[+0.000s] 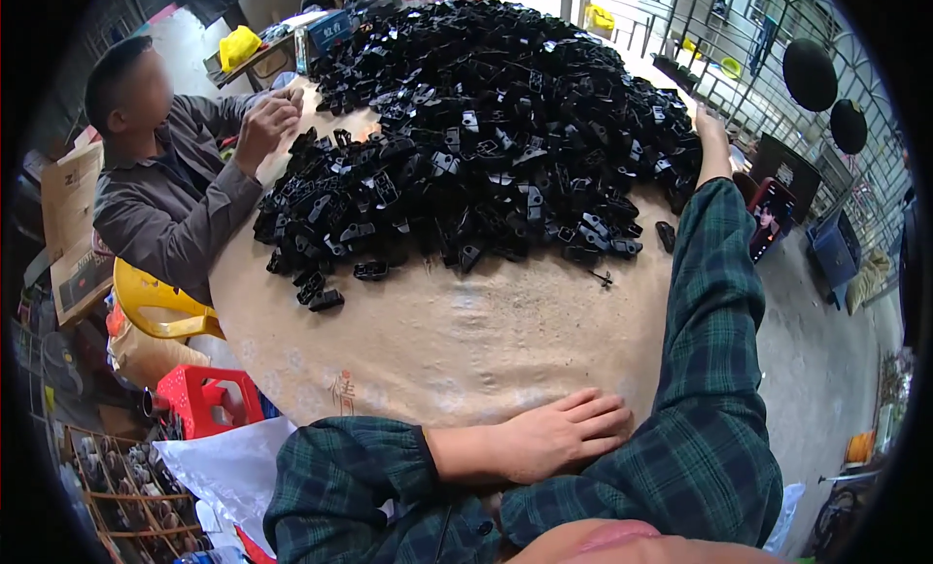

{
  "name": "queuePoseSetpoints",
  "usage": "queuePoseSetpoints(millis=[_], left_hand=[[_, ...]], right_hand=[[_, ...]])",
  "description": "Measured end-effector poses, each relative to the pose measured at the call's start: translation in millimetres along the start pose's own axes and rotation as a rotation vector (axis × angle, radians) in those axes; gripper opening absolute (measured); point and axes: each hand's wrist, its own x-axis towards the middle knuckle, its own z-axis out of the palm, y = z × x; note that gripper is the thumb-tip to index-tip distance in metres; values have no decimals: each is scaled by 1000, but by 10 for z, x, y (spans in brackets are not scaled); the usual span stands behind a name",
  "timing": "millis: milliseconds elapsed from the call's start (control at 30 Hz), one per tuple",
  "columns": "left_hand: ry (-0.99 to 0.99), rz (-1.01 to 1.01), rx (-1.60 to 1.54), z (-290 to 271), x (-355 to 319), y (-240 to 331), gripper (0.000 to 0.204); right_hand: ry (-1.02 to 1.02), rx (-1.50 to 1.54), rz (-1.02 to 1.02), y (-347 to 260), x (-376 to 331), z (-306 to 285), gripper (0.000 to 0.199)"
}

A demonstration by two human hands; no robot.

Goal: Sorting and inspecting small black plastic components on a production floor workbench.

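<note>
On the round worktop [437, 341], covered with a beige cloth, a big heap of small black plastic parts [486, 127] fills the far half and spills toward me in a ragged edge. My left hand [564, 433] lies flat on the cloth at the near rim, palm down, fingers spread a little and holding nothing; the nearest parts are well apart from it. My right arm, in a dark green checked sleeve [714, 302], stretches out along the right side of the worktop. My right hand [711, 132] is at the far right edge of the heap, touching or nearly touching the outer parts; I see only its back and wrist from here, so I cannot tell whether the fingers are closed on a part or loose.

A few stray parts lie apart from the heap: a pair of them [319, 294] at the left near the rim, one [665, 236] just beside my right sleeve, and a thin small piece [603, 277] on the bare cloth near it.

Across the worktop on my left sits another person in a grey jacket [175, 205], both of that person's hands [267, 117] raised together at the left edge of the heap. Beside that person stands a yellow plastic chair [155, 302], and below it a red crate [204, 399].
</note>
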Motion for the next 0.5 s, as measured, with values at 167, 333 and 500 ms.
queuePoseSetpoints(millis=[167,333,500], left_hand=[[-79,-73,5,32,-64,-11,61],[-158,-11,-81,-46,158,43,70],[-108,12,-63,-67,194,62,59]], right_hand=[[1731,-675,-363,-182,-386,-572,57],[2253,-1476,-662,-132,68,-205,53],[2543,-2350,-908,-400,-220,-876,49]])
